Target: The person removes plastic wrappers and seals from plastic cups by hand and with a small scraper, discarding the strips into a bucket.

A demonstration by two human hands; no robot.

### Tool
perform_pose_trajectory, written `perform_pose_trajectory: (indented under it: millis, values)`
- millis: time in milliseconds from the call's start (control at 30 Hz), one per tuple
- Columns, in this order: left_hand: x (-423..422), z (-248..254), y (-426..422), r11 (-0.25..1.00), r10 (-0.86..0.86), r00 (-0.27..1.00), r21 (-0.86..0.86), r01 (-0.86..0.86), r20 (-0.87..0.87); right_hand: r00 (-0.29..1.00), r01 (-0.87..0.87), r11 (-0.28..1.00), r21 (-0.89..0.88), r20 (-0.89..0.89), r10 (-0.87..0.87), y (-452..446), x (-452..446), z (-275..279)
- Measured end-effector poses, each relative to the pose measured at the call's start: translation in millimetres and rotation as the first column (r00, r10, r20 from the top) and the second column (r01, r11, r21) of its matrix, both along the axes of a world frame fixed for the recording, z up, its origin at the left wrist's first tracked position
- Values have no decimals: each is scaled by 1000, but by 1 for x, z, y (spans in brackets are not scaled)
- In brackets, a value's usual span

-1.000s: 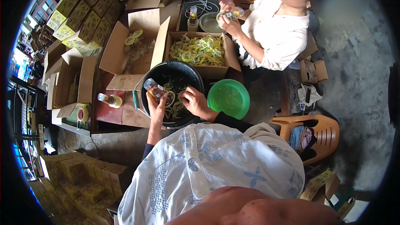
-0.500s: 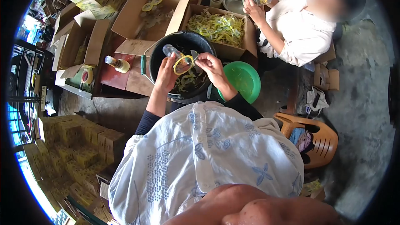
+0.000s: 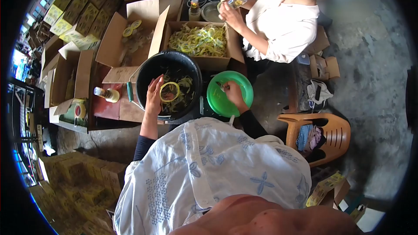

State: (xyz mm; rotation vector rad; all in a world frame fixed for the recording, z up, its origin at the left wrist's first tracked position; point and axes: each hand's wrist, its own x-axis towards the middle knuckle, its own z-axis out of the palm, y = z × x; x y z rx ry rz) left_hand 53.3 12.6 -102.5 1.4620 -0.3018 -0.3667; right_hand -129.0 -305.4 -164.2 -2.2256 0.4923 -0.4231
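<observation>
My left hand (image 3: 153,95) is closed around a transparent container with a yellow rim (image 3: 170,92), its round end turned up towards me. It is above a black bucket (image 3: 191,63) holding yellow-green strips (image 3: 186,88). My right hand (image 3: 234,95) reaches down into a green basin (image 3: 246,83), fingers pinched together at its left side. A small dark piece shows at those fingertips; its kind is too small to make out. The bucket's green handle grip (image 3: 129,92) lies on the left.
A cardboard box of yellow strips (image 3: 198,40) stands behind the bucket. Left of it is an open carton (image 3: 114,39), with a filled bottle (image 3: 106,94) on the table. Another person (image 3: 278,21) handles a bottle at the upper right. An orange chair (image 3: 339,137) stands right.
My right hand has moved away from the yellow-rimmed container, right and down into the green basin. My left hand has turned the container so its round end faces me. The view has shifted.
</observation>
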Motion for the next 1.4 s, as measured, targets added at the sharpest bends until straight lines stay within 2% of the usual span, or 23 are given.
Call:
perform_pose_trajectory:
  millis: [33,67,100,167,233,300,367,433,500,567,633,667,700,767,833,867,900,1000,1133,1167,1233,1300,1400]
  values:
    - [-5,14,-5,1000,-8,1000,-7,8,5,992,105,991,-76,-62,-110,5,-11,-8]
    - [-16,42,-9,999,-22,987,-33,17,-157,968,203,967,-155,-118,-222,6,-17,-16]
    - [-24,57,-12,998,-39,947,-55,22,-319,966,208,966,-156,-121,-228,3,-20,-29]
    - [-24,46,-10,995,-95,943,-12,97,-320,976,6,894,-449,-193,-104,4,-35,-55]
    - [-21,32,-11,972,-199,912,-190,138,-360,977,9,889,-457,-187,-106,6,-39,-63]
    - [-16,23,-4,975,-217,896,-135,177,-388,978,3,886,-465,-184,-100,10,-43,-67]
    - [-22,43,-2,861,-410,834,-458,220,-369,962,85,951,-298,-225,-157,16,-39,-65]
    - [-26,64,-3,868,-419,807,-445,221,-415,971,110,947,-302,-170,-168,16,-35,-55]
    - [-30,72,-2,926,-365,839,-249,283,-404,979,125,943,-307,-116,-168,14,-28,-37]
    - [-39,75,1,933,-353,877,-189,306,-326,982,187,977,-99,23,-185,14,-24,-22]
    - [-39,70,0,921,-377,920,-147,360,-108,985,153,987,-49,83,-149,12,-17,-9]
    - [-38,70,-5,949,-312,948,-25,314,65,982,129,992,0,140,-127,11,-12,0]
    - [-39,69,-6,951,-307,950,-22,308,58,983,123,992,4,134,-122,11,-10,7]
    - [-44,86,-10,967,-196,964,127,221,-182,971,66,996,52,228,-76,13,3,29]
    - [-41,97,-11,896,-181,978,391,209,-107,968,17,997,73,248,-35,23,15,70]
    - [-39,84,-11,926,-192,952,367,94,239,964,7,998,57,263,-22,27,22,83]
    - [-34,82,-11,922,-240,831,387,32,501,949,-40,994,98,315,7,30,31,92]
    - [-37,90,-11,885,-227,865,466,-9,447,920,-116,993,13,378,102,54,45,137]
    - [-36,98,-18,930,-156,926,368,21,343,841,-184,977,-111,496,215,89,59,161]
    - [-37,99,-17,936,-149,937,350,31,315,822,-172,965,-200,510,253,94,62,161]
    - [-35,99,-15,916,-194,925,397,51,328,810,-194,934,-300,488,325,103,63,168]
    - [-35,92,-14,943,-143,852,332,-38,504,817,-206,931,-302,471,334,106,61,168]
    - [-39,89,-14,941,-87,818,317,-120,569,806,-156,917,-367,489,333,107,62,166]
